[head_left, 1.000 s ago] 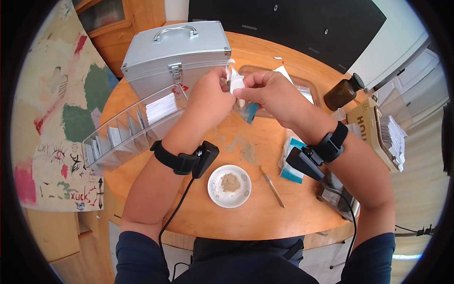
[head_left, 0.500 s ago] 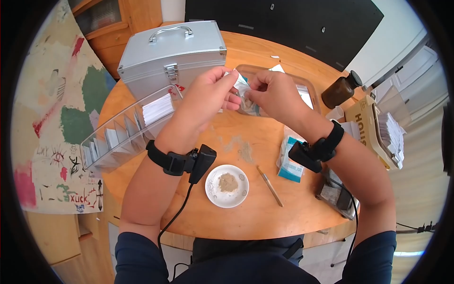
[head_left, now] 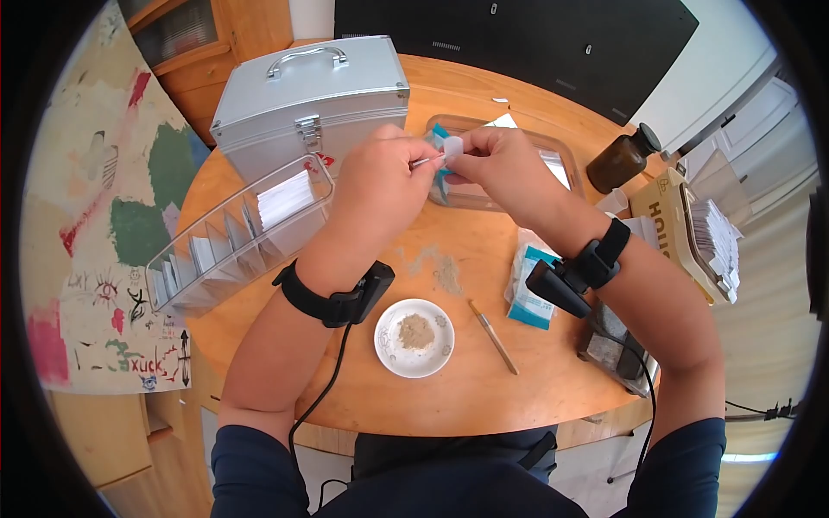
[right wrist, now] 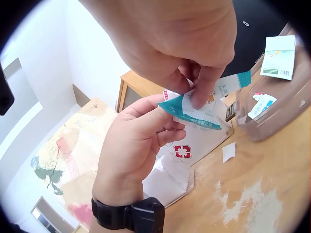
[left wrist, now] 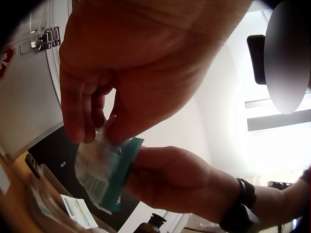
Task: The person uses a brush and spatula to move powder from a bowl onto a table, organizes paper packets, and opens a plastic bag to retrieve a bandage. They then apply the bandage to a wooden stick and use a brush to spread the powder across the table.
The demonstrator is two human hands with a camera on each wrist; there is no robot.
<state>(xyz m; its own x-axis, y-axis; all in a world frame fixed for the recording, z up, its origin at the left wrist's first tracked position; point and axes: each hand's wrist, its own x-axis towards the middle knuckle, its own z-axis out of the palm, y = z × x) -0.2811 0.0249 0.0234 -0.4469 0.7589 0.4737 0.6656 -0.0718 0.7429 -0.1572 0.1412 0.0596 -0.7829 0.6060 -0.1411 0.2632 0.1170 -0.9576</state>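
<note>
Both my hands meet over the far side of the table. My left hand (head_left: 376, 177) pinches a thin stick (left wrist: 111, 124) between fingertips and thumb. Its tip points at a small clear plastic packet with teal edges (left wrist: 95, 187) and print on it. My right hand (head_left: 501, 164) grips this packet near the teal edge with thumb and fingers. A white textured piece (right wrist: 197, 108) lies under the right thumb, against the packet. One teal-tipped strip (right wrist: 235, 83) sticks out beyond the right fingers. The packet's inside is mostly hidden by the hands.
A white dish (head_left: 439, 352) holds beige powder (head_left: 415, 331), with a brush (head_left: 494, 338) beside it. Another teal-edged packet (head_left: 531, 302) lies right. Around stand a silver case (head_left: 302, 95), divided organizer (head_left: 216, 268), brown tray (head_left: 484, 201), brown bottle (head_left: 617, 164) and spilled powder (head_left: 446, 274).
The left hand, spread more half a second ago, has turned inward and pinches the thin stick toward the packet. The packet has shifted, and the white piece shows between the right fingers.
</note>
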